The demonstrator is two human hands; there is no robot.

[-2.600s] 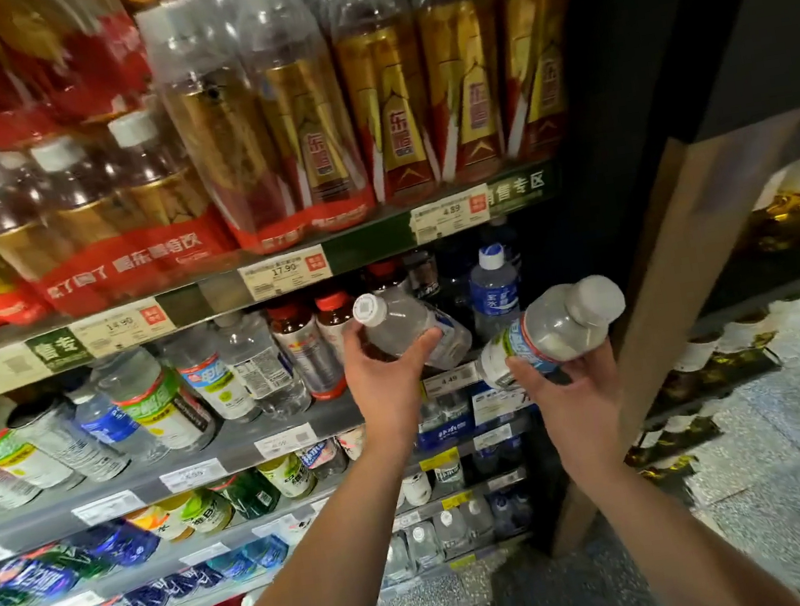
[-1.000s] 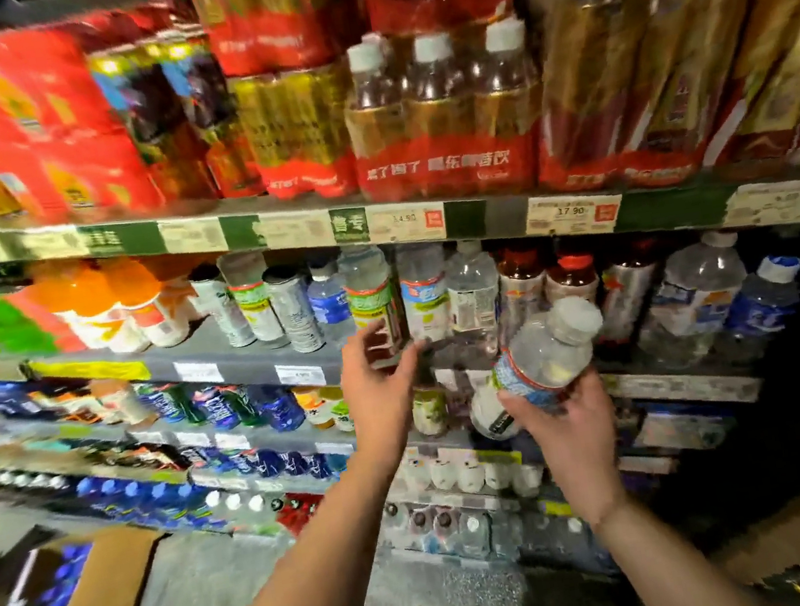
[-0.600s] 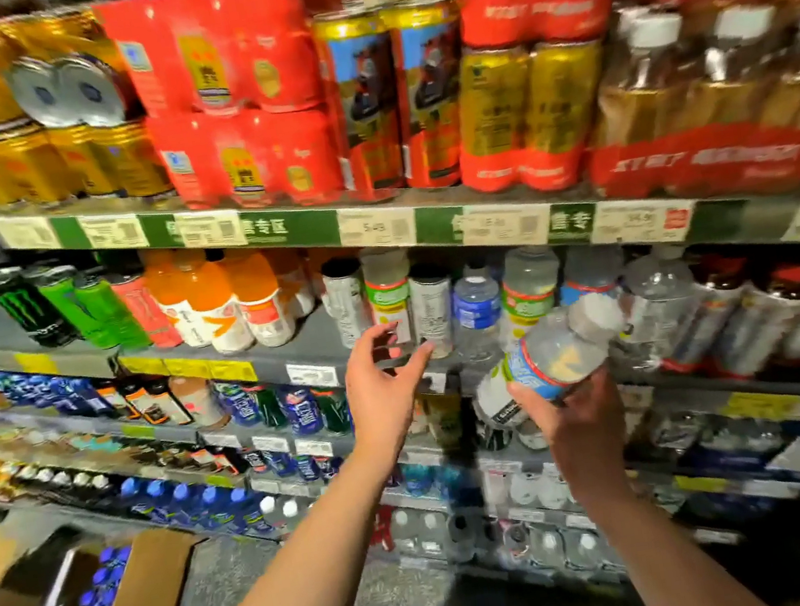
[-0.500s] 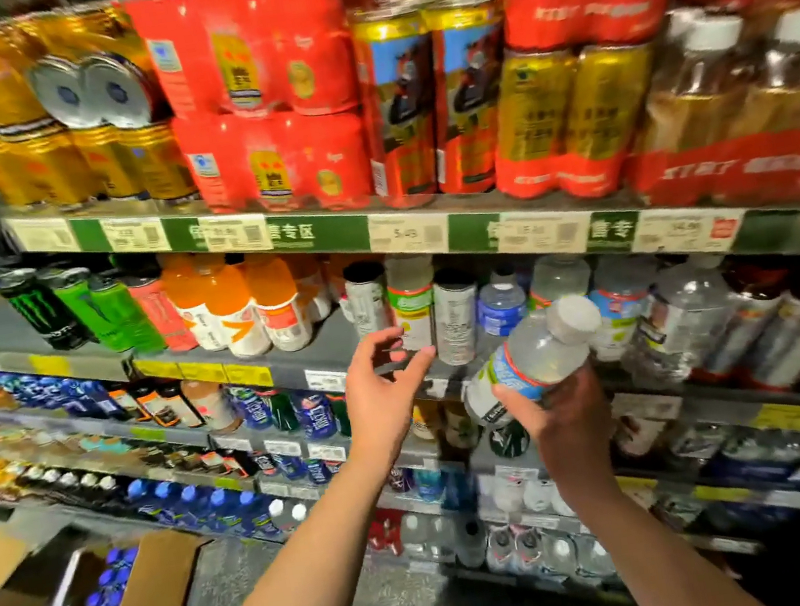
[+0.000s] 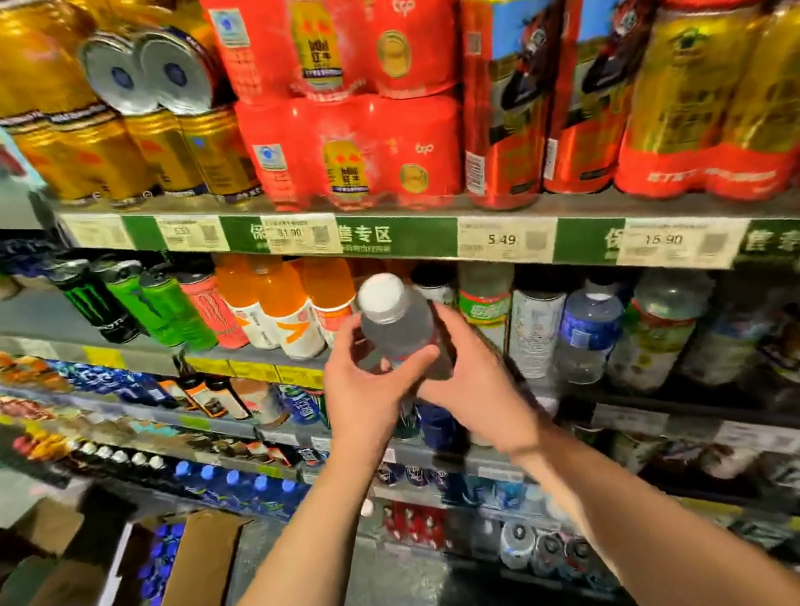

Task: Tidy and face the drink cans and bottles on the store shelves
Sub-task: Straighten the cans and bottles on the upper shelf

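Clearly, with both my left hand (image 5: 367, 390) and right hand (image 5: 475, 385) wrapped round the bottle (image 5: 398, 323) at frame centre, a careless push could topple the cans (image 5: 537, 329) behind.

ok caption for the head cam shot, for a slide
Both hands, left and right, grip a clear bottle before the drinks shelf.

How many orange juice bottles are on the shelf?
3 show, standing in a row on the second shelf: the left orange bottle, the middle orange bottle and the right orange bottle, just left of the hands. More may hide behind.
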